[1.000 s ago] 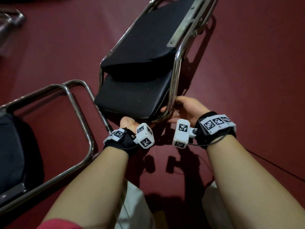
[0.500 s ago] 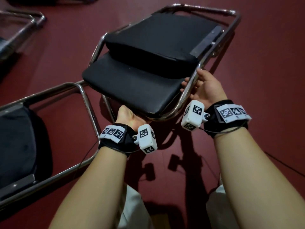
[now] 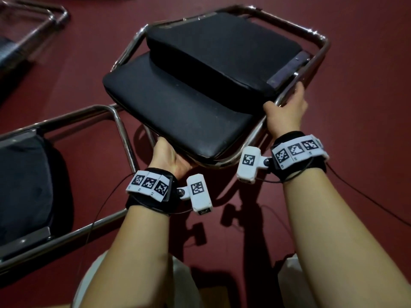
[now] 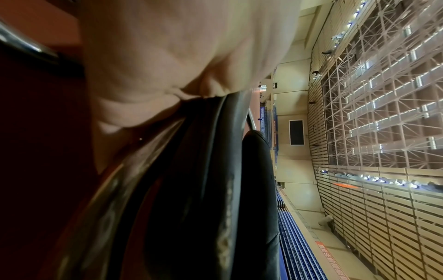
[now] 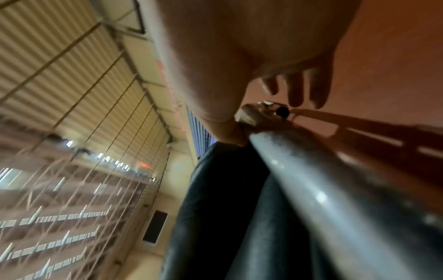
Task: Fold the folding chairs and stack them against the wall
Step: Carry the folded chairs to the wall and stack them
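— Chair (image 3: 191,112) folded flat, held above the red floor (image 3: 367,85); where do the hands sit?
— Right hand (image 3: 285,114) wraps the chrome side tube (image 3: 287,94). Left hand (image 3: 169,156) cups the near bottom edge from beneath, fingers hidden under the seat.
— Anything else?
— Second chair (image 3: 33,185) lies to the left, just beside it.

Black wristbands (image 3: 153,192), white checker-marked tags, white camera pods (image 3: 200,193), thin cables.
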`<action>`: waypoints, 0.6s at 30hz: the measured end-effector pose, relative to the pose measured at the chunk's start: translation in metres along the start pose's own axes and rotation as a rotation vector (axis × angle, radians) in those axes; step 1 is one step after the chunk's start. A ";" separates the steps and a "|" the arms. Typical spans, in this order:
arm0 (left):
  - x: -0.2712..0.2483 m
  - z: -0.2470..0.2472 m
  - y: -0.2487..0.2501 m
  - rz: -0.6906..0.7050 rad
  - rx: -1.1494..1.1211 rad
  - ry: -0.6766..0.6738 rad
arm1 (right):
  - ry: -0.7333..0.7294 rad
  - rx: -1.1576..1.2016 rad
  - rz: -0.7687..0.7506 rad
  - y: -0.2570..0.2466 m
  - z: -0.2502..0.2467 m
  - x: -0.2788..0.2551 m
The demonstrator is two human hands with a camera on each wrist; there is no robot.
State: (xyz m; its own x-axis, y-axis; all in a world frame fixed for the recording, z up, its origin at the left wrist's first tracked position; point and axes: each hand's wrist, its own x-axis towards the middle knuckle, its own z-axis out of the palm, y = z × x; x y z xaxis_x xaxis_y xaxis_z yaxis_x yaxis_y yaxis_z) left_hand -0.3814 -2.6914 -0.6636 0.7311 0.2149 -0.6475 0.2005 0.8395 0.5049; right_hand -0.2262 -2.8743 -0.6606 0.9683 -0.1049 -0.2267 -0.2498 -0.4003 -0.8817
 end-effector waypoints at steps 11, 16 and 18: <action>-0.008 0.020 0.012 -0.029 0.009 0.161 | -0.186 -0.251 -0.075 -0.019 -0.012 0.014; -0.034 0.061 0.031 -0.093 0.017 0.227 | -0.255 -0.284 -0.004 -0.059 -0.044 0.019; -0.048 0.084 0.040 -0.119 0.016 0.267 | -0.275 -0.310 0.034 -0.080 -0.061 0.020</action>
State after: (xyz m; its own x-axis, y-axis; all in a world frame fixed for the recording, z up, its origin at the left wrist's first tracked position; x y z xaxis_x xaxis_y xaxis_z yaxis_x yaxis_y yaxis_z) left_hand -0.3534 -2.7103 -0.5644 0.5045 0.2413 -0.8290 0.2866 0.8589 0.4244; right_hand -0.1868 -2.8998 -0.5693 0.9134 0.1079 -0.3925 -0.2292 -0.6605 -0.7150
